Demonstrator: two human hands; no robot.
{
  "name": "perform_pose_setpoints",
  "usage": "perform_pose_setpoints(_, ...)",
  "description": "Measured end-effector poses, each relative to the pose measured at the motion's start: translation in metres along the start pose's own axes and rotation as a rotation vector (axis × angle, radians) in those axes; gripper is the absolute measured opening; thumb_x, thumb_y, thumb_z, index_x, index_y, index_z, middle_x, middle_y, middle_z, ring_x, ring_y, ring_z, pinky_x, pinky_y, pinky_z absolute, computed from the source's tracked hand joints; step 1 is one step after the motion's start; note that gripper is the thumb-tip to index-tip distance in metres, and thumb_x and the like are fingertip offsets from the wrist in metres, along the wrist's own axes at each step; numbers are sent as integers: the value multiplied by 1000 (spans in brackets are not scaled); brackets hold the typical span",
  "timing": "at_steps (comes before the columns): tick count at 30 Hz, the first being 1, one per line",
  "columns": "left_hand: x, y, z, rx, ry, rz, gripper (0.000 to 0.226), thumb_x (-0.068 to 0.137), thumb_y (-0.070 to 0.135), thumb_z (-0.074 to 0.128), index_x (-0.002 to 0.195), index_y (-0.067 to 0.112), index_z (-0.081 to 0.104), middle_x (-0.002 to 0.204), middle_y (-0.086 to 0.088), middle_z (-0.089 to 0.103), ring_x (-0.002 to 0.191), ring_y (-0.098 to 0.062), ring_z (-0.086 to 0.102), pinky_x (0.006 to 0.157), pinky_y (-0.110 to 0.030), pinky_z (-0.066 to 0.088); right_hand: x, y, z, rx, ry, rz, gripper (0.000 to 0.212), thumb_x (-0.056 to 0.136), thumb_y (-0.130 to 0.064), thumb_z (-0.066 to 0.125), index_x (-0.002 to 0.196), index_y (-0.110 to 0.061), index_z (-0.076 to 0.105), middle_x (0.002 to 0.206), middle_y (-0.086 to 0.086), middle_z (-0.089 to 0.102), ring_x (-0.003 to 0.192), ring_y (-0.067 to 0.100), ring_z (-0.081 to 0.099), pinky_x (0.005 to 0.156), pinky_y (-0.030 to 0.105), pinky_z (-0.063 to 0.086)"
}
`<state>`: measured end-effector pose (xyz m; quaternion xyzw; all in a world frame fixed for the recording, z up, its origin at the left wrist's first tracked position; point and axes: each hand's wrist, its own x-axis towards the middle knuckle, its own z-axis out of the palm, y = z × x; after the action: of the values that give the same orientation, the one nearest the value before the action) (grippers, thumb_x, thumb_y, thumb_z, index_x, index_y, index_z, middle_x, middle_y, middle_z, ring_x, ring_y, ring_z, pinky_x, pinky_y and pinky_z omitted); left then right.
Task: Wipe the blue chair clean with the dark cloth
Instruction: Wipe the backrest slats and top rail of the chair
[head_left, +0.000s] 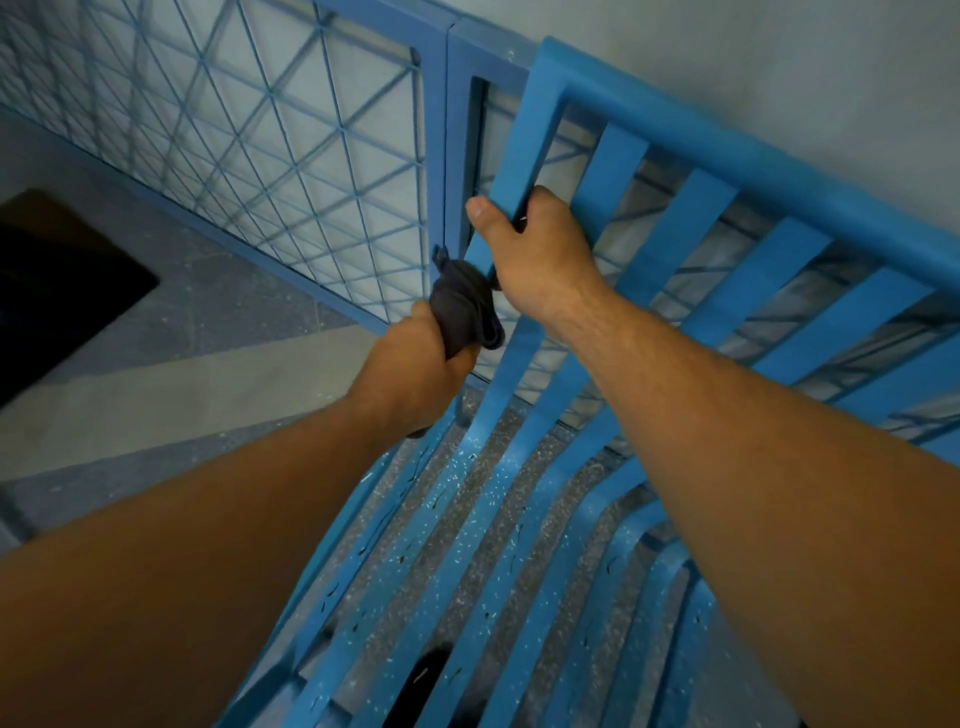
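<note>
Two hands at the slatted blue plastic chair (753, 163)

At the left, the blue wire-mesh panel (291, 130) stands behind. The left hand (421, 353) grips the bunched dark grey cloth (462, 301) tight against the backrest's left upright. Just right, the right hand (535, 260) clasps that upright higher up, thumb in front. The speckled seat slats run near and right.

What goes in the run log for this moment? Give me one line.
stage: chair back | left hand: grips cloth at outer slat | right hand: holds same slat above | seat: speckled
</note>
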<state>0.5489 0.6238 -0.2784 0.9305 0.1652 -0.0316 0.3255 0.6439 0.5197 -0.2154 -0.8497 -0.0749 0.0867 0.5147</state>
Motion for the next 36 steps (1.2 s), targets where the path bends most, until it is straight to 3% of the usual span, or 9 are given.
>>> perform_pose_setpoints(5, -2, 4, 3, -49, 63, -9, 45, 87, 49, 61, 107, 11, 47, 83, -3, 55, 72, -22, 55, 56, -28, 37, -2, -2, 2, -18, 32, 14, 30, 95, -41, 58, 104, -13, 62, 86, -9, 65, 76, 3, 61, 56, 6, 44)
perform_pose_setpoints(11, -9, -7, 9, 89, 60, -118, 53, 80, 66, 56, 95, 15, 52, 72, 0, 57, 64, -20, 58, 50, -29, 38, -25, 12, 19, -16, 36, 88, 31, 94, -38, 59, 103, -9, 66, 90, -2, 69, 83, 14, 65, 72, 26, 52)
perform_pose_setpoints(17, 0, -11, 6, 42, 15, -39, 39, 85, 49, 59, 98, 13, 51, 78, -4, 61, 65, -21, 57, 51, -27, 40, -38, 17, 25, 62, 22, 180, 24, 92, -40, 60, 104, -19, 61, 84, -13, 60, 87, 17, 65, 78, 42, 58)
perform_pose_setpoints(22, -31, -19, 7, 39, 43, -20, 37, 90, 44, 57, 107, 14, 43, 82, -1, 50, 71, -24, 51, 58, -31, 36, -36, 17, 12, -13, -86, 185, 25, 93, -44, 58, 103, -22, 61, 88, -7, 68, 76, 11, 63, 61, 26, 47)
perform_pose_setpoints(25, -37, -26, 8, 124, 29, -54, 44, 90, 57, 50, 100, 14, 46, 77, -1, 51, 68, -24, 51, 59, -31, 37, -35, 16, 11, -27, -112, 190, 23, 94, -44, 57, 102, -22, 59, 85, -6, 69, 72, 10, 66, 49, 19, 39)
perform_pose_setpoints(27, -30, -25, 2, 179, -11, -60, 51, 88, 63, 47, 93, 13, 55, 71, -2, 55, 62, -22, 55, 55, -30, 40, -35, 15, 11, -54, -112, 177, 25, 94, -45, 56, 102, -22, 59, 83, -8, 67, 75, 10, 67, 49, 19, 38)
perform_pose_setpoints(30, -19, -17, -4, 142, -101, -38, 43, 88, 56, 53, 86, 14, 60, 71, -4, 62, 60, -18, 58, 55, -28, 45, -34, 14, 11, -76, -119, 164, 22, 94, -45, 56, 99, -24, 57, 78, -13, 62, 77, 9, 65, 48, 17, 36)
perform_pose_setpoints(32, -9, -11, -4, 50, -61, -1, 36, 87, 51, 59, 91, 15, 57, 80, -5, 65, 66, -20, 59, 57, -27, 42, -32, 14, 9, -94, -116, 149, 22, 94, -44, 56, 100, -23, 57, 77, -13, 60, 72, 7, 63, 45, 15, 35)
perform_pose_setpoints(36, 4, -2, 0, -52, 27, 36, 44, 85, 48, 62, 109, 12, 55, 92, -5, 65, 76, -22, 60, 59, -27, 43, -28, 16, 9, -153, -107, 129, 24, 95, -45, 56, 100, -22, 59, 76, -13, 56, 63, 1, 52, 44, 15, 35)
